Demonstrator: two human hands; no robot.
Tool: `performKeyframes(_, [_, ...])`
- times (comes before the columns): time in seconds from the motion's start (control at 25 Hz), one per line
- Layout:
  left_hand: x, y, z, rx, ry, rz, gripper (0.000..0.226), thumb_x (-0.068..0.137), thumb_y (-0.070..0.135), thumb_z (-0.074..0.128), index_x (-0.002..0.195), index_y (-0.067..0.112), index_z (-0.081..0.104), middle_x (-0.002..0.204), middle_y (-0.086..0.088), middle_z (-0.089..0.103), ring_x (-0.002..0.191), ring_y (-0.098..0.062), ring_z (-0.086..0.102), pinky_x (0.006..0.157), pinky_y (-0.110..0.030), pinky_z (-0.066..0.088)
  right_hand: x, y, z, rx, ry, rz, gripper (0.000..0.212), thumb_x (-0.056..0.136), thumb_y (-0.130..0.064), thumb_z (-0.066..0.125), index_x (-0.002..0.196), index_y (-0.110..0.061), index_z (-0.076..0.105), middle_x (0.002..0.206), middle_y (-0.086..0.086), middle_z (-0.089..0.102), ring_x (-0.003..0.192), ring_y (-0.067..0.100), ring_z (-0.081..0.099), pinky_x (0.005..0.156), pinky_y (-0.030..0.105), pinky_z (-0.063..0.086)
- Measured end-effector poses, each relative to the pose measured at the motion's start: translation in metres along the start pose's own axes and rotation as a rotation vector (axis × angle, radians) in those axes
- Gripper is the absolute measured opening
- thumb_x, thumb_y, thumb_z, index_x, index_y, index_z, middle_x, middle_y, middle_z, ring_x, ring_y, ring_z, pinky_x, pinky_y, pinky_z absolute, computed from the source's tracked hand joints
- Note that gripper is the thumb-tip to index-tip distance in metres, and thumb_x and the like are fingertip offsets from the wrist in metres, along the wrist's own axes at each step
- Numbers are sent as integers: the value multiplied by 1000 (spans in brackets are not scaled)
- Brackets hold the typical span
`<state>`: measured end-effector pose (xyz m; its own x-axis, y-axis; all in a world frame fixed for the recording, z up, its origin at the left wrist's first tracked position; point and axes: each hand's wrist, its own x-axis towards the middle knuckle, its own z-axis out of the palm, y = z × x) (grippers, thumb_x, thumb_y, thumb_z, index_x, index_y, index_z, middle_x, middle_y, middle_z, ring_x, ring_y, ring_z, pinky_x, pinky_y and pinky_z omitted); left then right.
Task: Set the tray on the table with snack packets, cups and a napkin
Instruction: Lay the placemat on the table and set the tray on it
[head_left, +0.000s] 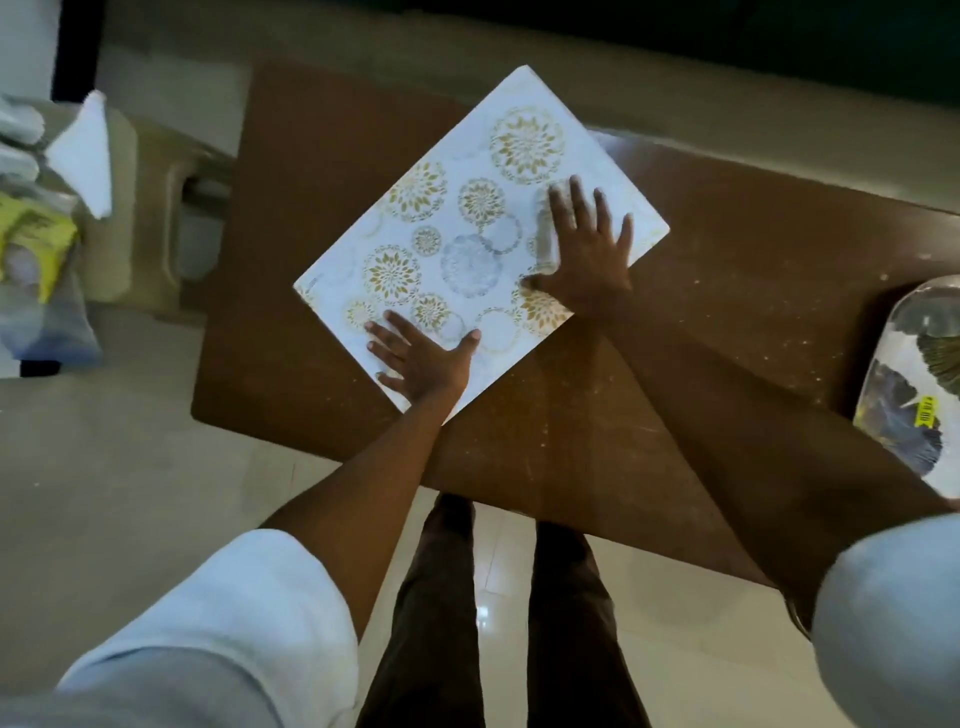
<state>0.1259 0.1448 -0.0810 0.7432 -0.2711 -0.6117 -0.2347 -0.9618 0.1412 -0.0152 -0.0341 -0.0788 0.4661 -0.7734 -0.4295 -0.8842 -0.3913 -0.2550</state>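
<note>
A white rectangular mat (467, 228) printed with gold and grey round flower patterns lies at an angle on the brown wooden table (727, 270). My left hand (421, 358) lies flat on the mat's near corner, fingers spread. My right hand (587, 249) presses flat on the mat's right part, fingers straight. An oval tray (904, 395) with a leaf print and a yellow price sticker rests on the table at the far right. Snack packets (31, 244), one yellow, sit in a pile at the far left beside a white napkin (85, 156). No cups are in view.
A beige plastic stool or chair (150, 223) stands left of the table, under the packets. The table surface is dusty with white specks. My legs stand on the pale tiled floor (130, 441) at the table's near edge.
</note>
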Motion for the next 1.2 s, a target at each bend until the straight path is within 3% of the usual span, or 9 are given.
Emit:
performKeyframes(0.12, [2, -8, -6, -11, -33, 75, 140, 71, 81, 67, 162, 16, -16, 168, -16, -26, 158, -38, -15, 127, -52, 2, 16, 5, -3, 49, -86, 44, 140, 57, -95, 63, 165, -33, -2, 175, 2, -8, 160, 39, -4, 118, 77, 7])
performKeyframes(0.24, [8, -7, -10, 24, -44, 132, 141, 69, 81, 68, 162, 16, -16, 167, -16, -27, 158, -38, -18, 128, -54, 1, 15, 13, -8, 50, -164, 94, 144, 50, -104, 51, 164, -37, -8, 174, -1, -16, 160, 39, -11, 116, 80, 5])
performKeyframes(0.4, [28, -8, -28, 123, -87, 205, 143, 67, 78, 73, 162, 21, -18, 168, -11, -28, 158, -34, -19, 124, -67, 5, -16, -4, -8, 129, -172, 273, 144, 55, -95, 65, 163, -39, -12, 172, -5, -24, 159, 38, -16, 115, 80, 8])
performKeyframes(0.64, [57, -13, -57, 366, -135, 529, 142, 68, 72, 78, 161, 25, -19, 168, -6, -28, 158, -34, -19, 118, -73, 9, -90, -21, 22, 288, -231, 544, 147, 62, -83, 75, 162, -34, -21, 168, 1, -34, 157, 46, -17, 111, 82, 24])
performKeyframes(0.8, [67, 5, -63, 519, -177, 692, 145, 65, 73, 79, 161, 25, -18, 168, -6, -29, 158, -33, -19, 118, -75, 10, -136, -30, 50, 393, -202, 665, 146, 65, -81, 76, 161, -33, -22, 169, 4, -32, 156, 47, -19, 110, 81, 20])
performKeyframes(1.2, [31, -1, -39, 567, -176, 709, 143, 67, 71, 79, 161, 25, -19, 168, -5, -29, 158, -33, -19, 119, -74, 13, -172, -1, 60, 379, -191, 700, 143, 65, -76, 80, 162, -35, -18, 169, 2, -30, 157, 47, -14, 111, 80, 23])
